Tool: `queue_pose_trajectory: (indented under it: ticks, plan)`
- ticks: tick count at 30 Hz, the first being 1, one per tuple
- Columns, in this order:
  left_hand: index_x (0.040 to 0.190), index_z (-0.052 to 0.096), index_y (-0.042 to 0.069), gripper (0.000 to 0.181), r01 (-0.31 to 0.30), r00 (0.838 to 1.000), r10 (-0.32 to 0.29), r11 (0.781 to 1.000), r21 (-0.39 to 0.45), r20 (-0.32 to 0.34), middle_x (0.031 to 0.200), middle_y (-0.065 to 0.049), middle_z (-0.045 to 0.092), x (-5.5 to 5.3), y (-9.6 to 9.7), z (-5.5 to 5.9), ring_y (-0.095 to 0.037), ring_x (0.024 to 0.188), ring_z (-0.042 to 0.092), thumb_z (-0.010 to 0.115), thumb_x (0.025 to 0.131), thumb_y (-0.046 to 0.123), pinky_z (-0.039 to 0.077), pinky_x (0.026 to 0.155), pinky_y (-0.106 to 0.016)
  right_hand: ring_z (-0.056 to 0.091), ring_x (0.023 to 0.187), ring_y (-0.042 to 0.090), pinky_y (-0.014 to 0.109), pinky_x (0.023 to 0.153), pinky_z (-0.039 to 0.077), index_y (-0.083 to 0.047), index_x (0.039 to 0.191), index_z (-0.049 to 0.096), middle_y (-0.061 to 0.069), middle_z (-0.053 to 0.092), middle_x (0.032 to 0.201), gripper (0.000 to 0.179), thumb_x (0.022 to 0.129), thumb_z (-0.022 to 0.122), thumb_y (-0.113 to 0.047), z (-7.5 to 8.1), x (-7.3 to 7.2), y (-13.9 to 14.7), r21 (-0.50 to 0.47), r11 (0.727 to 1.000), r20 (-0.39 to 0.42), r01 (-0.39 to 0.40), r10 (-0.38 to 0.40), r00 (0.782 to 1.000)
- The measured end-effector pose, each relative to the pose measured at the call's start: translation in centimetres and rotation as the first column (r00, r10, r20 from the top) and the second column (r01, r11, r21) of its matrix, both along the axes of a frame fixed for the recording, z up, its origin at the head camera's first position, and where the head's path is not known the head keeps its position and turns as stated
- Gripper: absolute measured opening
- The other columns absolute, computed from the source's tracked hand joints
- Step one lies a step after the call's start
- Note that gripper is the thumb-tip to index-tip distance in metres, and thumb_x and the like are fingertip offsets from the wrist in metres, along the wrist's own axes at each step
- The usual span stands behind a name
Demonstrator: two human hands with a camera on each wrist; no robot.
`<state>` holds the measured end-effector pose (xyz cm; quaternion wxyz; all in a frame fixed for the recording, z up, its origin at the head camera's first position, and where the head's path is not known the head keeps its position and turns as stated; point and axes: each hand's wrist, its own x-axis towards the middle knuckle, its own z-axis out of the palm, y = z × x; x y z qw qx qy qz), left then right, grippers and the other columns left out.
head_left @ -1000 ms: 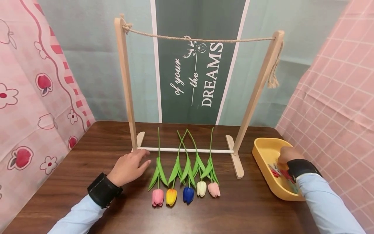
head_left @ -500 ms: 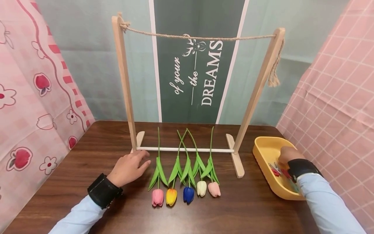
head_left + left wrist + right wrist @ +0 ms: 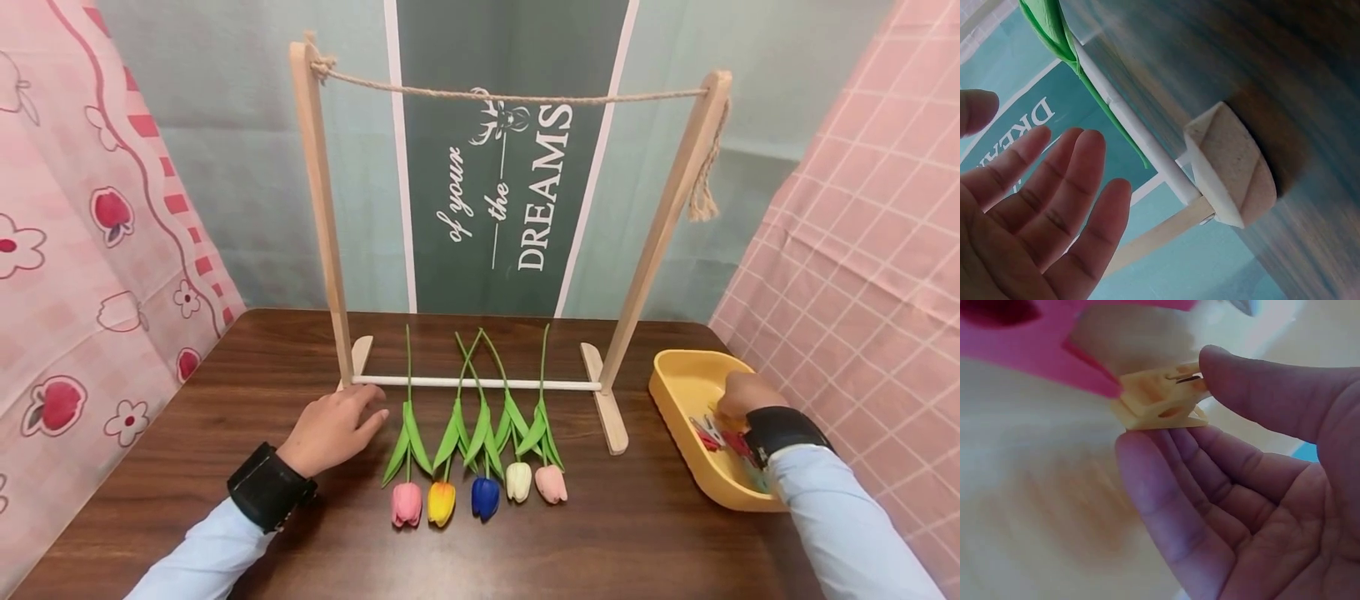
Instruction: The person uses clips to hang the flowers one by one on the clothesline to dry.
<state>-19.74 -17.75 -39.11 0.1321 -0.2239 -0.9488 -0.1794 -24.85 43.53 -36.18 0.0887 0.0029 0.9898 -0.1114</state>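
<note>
Inside the yellow plastic basin (image 3: 678,437) at the right, my right hand (image 3: 744,395) pinches a yellow clothespin (image 3: 1163,400) between thumb and fingers, as the right wrist view shows. A pink clothespin (image 3: 1035,344) is close beside it. More clothespins (image 3: 707,435) lie in the basin, partly hidden by the wrist. My left hand (image 3: 330,429) rests by the left foot of a wooden stand (image 3: 322,208), its fingers relaxed and holding nothing. Several artificial tulips lie in a row on the table: pink (image 3: 406,505), yellow (image 3: 442,503), blue (image 3: 485,498), white (image 3: 518,482) and pale pink (image 3: 551,483).
A twine rope (image 3: 517,98) runs between the tops of the stand's two posts. Low down, a white rod (image 3: 562,385) joins the posts, with the tulip stems crossing it. Cloth curtains (image 3: 847,275) enclose the wooden table (image 3: 225,400) at the back and sides.
My right hand has shifted slightly to the right within the basin, and a bit of yellow now shows at its fingers. The left hand and the tulips stay in place.
</note>
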Motion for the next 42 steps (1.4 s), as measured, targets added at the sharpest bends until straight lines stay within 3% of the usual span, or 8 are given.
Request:
queue_pose_trajectory:
  ticks: [7,13,17,22,25,31,37,42]
  plan:
    - [0.108,0.066,0.008,0.024,-0.014,1.0,0.014,1.0,0.02,0.015,0.097,-0.004,0.067,0.1,-0.2,0.1,-0.017,0.073,0.06,0.068,0.091,0.024,0.051,0.059,-0.037,0.044,0.045,0.016,0.028,0.044,0.035,-0.01,0.054,0.051,-0.001,0.044,0.052,0.025,0.074,0.065,-0.013,1.0,0.1,-0.6,-0.01,0.999,-0.087,-0.037,0.036,0.996]
    - [0.108,0.067,0.006,0.023,-0.01,0.999,0.007,0.998,0.063,0.049,0.095,-0.004,0.066,-0.2,0.3,0.6,-0.016,0.077,0.06,0.069,0.091,0.022,0.052,0.065,-0.038,0.04,0.047,0.016,0.029,0.045,0.033,-0.009,0.057,0.05,-0.001,0.041,0.054,0.032,0.083,0.068,-0.018,3.1,1.4,-2.2,-0.084,0.996,-0.135,-0.012,0.0,0.991]
    - [0.106,0.066,0.005,0.023,-0.012,0.995,0.003,0.995,0.096,0.099,0.089,-0.002,0.065,-0.7,0.9,1.0,-0.014,0.076,0.06,0.07,0.09,0.021,0.052,0.065,-0.036,0.038,0.05,0.018,0.03,0.047,0.029,-0.008,0.061,0.047,0.0,0.037,0.057,0.034,0.083,0.07,-0.019,4.2,2.5,-3.6,-0.087,0.996,-0.24,-0.028,0.006,0.971]
    - [0.108,0.065,0.003,0.027,-0.041,0.98,0.015,0.991,0.128,0.198,0.085,0.0,0.066,-1.4,1.6,1.1,-0.013,0.077,0.062,0.07,0.09,0.021,0.053,0.067,-0.034,0.042,0.058,0.024,0.032,0.05,0.031,0.003,0.074,0.056,0.005,0.041,0.062,0.028,0.084,0.071,-0.018,5.5,3.9,-5.5,-0.077,0.996,-0.35,-0.035,0.006,0.937]
    - [0.109,0.065,0.002,0.027,-0.054,0.967,0.013,0.987,0.154,0.253,0.085,-0.002,0.066,-1.8,1.9,1.0,-0.014,0.078,0.063,0.069,0.091,0.022,0.053,0.067,-0.033,0.049,0.063,0.029,0.035,0.053,0.039,0.01,0.086,0.061,0.011,0.053,0.067,0.028,0.085,0.071,-0.017,6.1,4.8,-6.7,-0.091,0.995,-0.412,-0.042,0.001,0.911]
    - [0.109,0.062,-0.002,0.028,-0.073,0.945,0.004,0.977,0.2,0.327,0.08,-0.004,0.065,-2.3,2.3,0.8,-0.014,0.069,0.06,0.069,0.09,0.019,0.049,0.057,-0.029,0.058,0.072,0.038,0.051,0.062,0.048,0.014,0.097,0.062,0.026,0.064,0.083,0.032,0.084,0.073,-0.014,7.0,6.3,-9.7,-0.11,0.991,-0.557,-0.079,0.004,0.831]
    - [0.109,0.061,-0.005,0.03,-0.096,0.931,0.014,0.973,0.209,0.365,0.079,-0.007,0.064,-2.9,2.9,0.4,-0.015,0.063,0.059,0.068,0.09,0.017,0.049,0.056,-0.03,0.06,0.073,0.038,0.05,0.061,0.047,0.014,0.099,0.063,0.024,0.065,0.083,0.035,0.082,0.075,-0.014,7.3,7.1,-12.4,-0.124,0.986,-0.656,-0.11,0.002,0.755]
    - [0.111,0.059,-0.007,0.032,-0.13,0.902,0.012,0.961,0.245,0.432,0.075,-0.007,0.061,-3.3,3.3,-0.3,-0.015,0.051,0.057,0.067,0.09,0.016,0.049,0.049,-0.029,0.062,0.073,0.037,0.05,0.061,0.049,0.01,0.099,0.064,0.022,0.066,0.083,0.034,0.081,0.079,-0.014,6.7,7.4,-14.1,-0.135,0.98,-0.73,-0.146,0.002,0.684]
